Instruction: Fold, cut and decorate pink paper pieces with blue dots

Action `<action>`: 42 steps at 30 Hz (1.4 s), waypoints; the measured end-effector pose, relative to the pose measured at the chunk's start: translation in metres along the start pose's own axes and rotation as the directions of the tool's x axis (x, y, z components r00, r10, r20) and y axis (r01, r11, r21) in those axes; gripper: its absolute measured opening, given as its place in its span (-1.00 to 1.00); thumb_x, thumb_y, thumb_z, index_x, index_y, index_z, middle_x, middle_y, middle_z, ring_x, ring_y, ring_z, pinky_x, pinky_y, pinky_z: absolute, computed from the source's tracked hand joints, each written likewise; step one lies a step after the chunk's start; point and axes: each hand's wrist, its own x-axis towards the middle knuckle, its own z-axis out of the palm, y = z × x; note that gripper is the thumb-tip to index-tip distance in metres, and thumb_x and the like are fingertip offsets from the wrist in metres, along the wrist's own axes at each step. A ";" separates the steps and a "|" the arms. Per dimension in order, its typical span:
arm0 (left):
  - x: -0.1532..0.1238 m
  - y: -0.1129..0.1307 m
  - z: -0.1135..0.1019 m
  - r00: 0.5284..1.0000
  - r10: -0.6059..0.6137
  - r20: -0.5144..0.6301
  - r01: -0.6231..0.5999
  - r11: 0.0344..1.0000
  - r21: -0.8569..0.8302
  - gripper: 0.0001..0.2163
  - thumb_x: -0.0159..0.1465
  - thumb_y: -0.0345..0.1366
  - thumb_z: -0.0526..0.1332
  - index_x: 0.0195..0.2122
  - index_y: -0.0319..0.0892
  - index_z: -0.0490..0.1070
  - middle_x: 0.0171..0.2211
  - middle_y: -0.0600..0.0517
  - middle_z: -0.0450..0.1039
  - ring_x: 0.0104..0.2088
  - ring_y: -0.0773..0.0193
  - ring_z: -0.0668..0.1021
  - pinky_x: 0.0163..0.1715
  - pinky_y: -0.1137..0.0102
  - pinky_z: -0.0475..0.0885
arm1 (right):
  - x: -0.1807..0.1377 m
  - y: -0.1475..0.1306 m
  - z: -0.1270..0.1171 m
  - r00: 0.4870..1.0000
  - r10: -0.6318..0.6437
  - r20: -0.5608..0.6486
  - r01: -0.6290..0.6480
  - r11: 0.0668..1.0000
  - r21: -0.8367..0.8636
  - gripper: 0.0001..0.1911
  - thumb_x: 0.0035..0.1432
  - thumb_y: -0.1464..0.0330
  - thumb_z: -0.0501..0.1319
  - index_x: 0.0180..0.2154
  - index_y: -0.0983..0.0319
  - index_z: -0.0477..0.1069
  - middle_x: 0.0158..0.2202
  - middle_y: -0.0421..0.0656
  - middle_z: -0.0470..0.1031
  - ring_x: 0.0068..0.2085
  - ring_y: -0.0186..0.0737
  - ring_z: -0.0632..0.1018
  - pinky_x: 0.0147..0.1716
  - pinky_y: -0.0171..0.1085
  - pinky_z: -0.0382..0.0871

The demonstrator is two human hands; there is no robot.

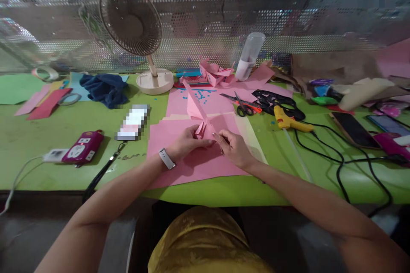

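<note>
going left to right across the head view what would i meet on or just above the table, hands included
Purple socket box, lit phone, left hand, right hand, yellow glue gun, dark-screened phone.

Folded paper (194, 108) is over sheets (179, 171) on the table (213, 195) — glue gun (290, 122) right. A fan (132, 27) stands behind, left of a bottle (250, 57).
</note>
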 end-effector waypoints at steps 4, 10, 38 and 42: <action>0.000 0.000 0.000 1.000 -0.002 -0.008 0.003 1.000 0.025 -0.63 -0.02 -0.29 0.49 -0.25 -0.29 0.42 -0.38 -0.04 0.58 -0.44 0.34 0.58 -0.40 0.46 0.48 | 0.000 0.000 0.000 0.999 -0.036 -0.008 0.035 0.998 -0.044 -0.52 0.28 -0.04 -0.01 -0.50 0.16 0.15 -0.63 -0.29 0.20 -0.56 -0.33 0.26 -0.50 -0.30 0.11; -0.002 0.001 0.001 0.999 0.038 -0.001 -0.038 0.998 0.053 -0.63 -0.04 -0.27 0.50 -0.28 -0.28 0.43 -0.43 0.00 0.58 -0.47 0.35 0.57 -0.42 0.47 0.45 | 0.000 0.000 0.001 0.999 -0.035 0.006 0.035 0.998 -0.047 -0.56 0.29 0.00 0.00 -0.49 0.16 0.16 -0.61 -0.29 0.18 -0.56 -0.34 0.25 -0.51 -0.30 0.08; -0.003 0.005 -0.001 0.996 0.045 0.073 -0.042 0.998 -0.038 -0.57 -0.02 -0.35 0.49 -0.16 -0.29 0.38 -0.32 -0.06 0.60 -0.37 0.29 0.63 -0.31 0.43 0.50 | 0.002 0.009 0.004 0.996 -0.031 0.087 0.020 0.992 0.126 -0.61 0.31 0.09 0.01 -0.49 0.17 0.13 -0.57 -0.32 0.07 -0.51 -0.35 0.19 -0.48 -0.31 0.07; -0.003 0.009 -0.006 0.997 -0.008 0.073 0.005 0.999 0.042 -0.54 -0.02 -0.32 0.50 -0.16 -0.28 0.34 -0.34 -0.11 0.61 -0.37 0.21 0.65 -0.38 0.42 0.51 | 0.001 0.011 0.005 0.997 -0.039 0.059 0.030 0.989 0.143 -0.62 0.32 0.10 0.01 -0.47 0.18 0.16 -0.55 -0.31 0.13 -0.49 -0.35 0.22 -0.47 -0.31 0.10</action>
